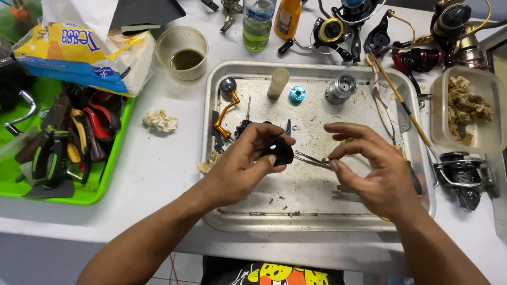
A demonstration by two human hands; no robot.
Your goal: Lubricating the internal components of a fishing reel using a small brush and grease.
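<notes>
My left hand (pixel 242 162) pinches a small black reel part (pixel 279 151) over the tray (pixel 318 218); it looks hard, light and likely greasy, so I clamp its edges. My right hand (pixel 370 169) pinches thin tweezers (pixel 312 160), tips at the part.

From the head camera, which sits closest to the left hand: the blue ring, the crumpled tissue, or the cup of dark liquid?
1. Crumpled tissue, on the table left of the left hand.
2. Blue ring, up on the metal tray.
3. Cup of dark liquid, far upper left.
</notes>
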